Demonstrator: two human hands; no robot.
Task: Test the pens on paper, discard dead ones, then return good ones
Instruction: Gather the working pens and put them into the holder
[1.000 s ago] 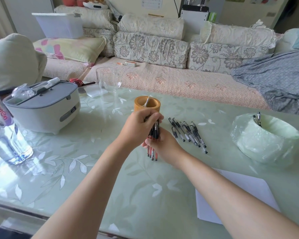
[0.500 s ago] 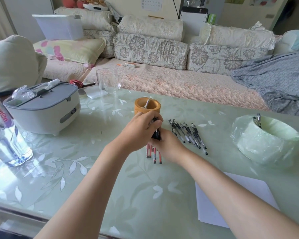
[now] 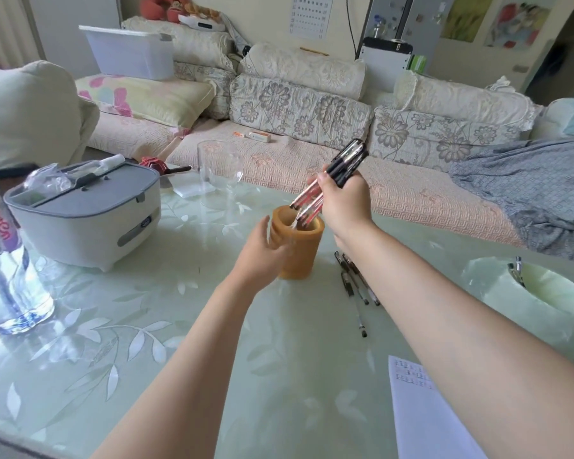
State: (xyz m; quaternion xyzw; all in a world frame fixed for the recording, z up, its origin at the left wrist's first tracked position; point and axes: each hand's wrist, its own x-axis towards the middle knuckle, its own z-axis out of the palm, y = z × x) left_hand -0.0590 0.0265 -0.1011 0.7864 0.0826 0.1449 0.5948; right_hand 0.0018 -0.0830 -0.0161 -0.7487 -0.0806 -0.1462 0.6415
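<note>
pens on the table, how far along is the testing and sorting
Done: the paper carries scribble marks, and a pen sits in the lined bin. In hand: the right hand grips a bundle of pens, tips in the mouth of the wooden pen cup, which the left hand holds. Left: several black pens lie on the table beside the cup, probably waiting to go back.

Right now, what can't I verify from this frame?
Head view only.
Pen count in the bundle of pens: the right hand covers their middles, and they blur.
Inside of the pen holder: its wall hides it.
Whether the left hand grips it: motion blur.
Loose pens: their tops run under the right forearm.
Marks on the paper: too small.
</note>
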